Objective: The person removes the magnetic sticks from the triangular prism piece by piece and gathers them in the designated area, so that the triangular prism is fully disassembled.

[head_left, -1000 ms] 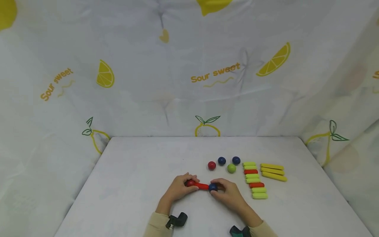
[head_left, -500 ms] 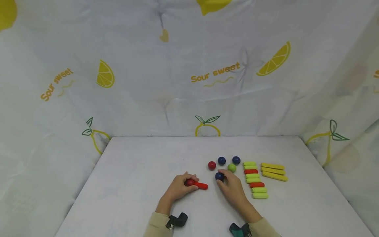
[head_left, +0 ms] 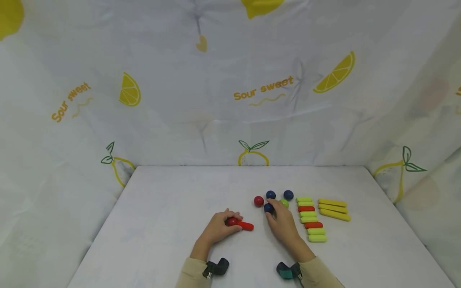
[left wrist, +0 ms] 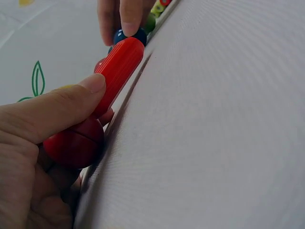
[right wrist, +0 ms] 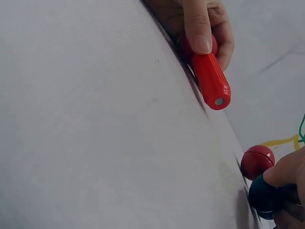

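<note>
My left hand (head_left: 218, 227) holds a red ball (left wrist: 76, 143) with a short red rod (right wrist: 212, 83) joined to it, thumb lying over the joint. The rod points to the right, and its free end shows a small silvery disc in the right wrist view. My right hand (head_left: 282, 222) pinches a dark blue ball (head_left: 268, 208) between thumb and fingers, low over the table. Just behind that hand sit another red ball (head_left: 258, 201), a second blue ball (head_left: 271, 195) and a green ball (head_left: 284, 203), the green one partly hidden by the fingers.
A third blue ball (head_left: 288, 195) stands at the back. Right of the balls runs a column of short light-green rods (head_left: 308, 219) and red rods (head_left: 313, 225). Several longer yellow rods (head_left: 335, 215) lie beyond it. A printed cloth (head_left: 216, 100) hangs behind the white table (head_left: 162, 224).
The right hand has drawn the blue ball away from the red rod's free end and carried it back and right, towards the other balls. The left hand has stayed in place.
</note>
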### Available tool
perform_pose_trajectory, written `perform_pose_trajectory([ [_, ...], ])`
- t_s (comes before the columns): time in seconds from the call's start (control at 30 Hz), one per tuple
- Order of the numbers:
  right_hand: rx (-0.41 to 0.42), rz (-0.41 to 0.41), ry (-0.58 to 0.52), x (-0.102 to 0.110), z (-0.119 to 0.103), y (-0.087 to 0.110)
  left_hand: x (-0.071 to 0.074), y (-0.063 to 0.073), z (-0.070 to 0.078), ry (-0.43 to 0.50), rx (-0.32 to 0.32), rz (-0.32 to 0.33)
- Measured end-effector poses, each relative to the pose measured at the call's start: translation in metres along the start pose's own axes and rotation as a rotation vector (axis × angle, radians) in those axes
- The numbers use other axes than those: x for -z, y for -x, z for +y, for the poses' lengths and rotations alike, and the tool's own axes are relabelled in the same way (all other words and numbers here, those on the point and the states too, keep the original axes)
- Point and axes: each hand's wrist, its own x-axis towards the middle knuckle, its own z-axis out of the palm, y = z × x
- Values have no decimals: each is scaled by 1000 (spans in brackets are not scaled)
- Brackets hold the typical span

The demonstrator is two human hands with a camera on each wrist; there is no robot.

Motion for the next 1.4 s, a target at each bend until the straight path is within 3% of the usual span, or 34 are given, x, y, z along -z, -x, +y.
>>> perform_pose_trajectory([
  [0.27,-18,-1,14,7,-9,4,1,1,3,-1,12,-10],
  [0.57,94,45,-41,11,-22,16,1,0,0,-11,-7,-2],
  [0.67,83,-2,-90,8,-26,18,1,0,0,-7,-18,4],
  [0.9,-55,-182,-246,-5,-29,22,1,1,0,-26,-16,6],
  [1.13,-25,-246,-327,-14,-32,22,1,1,0,-27,-19,12],
  [1.4,18,-275,-291,-20,-32,20,1,0,0,-24,-27,20],
])
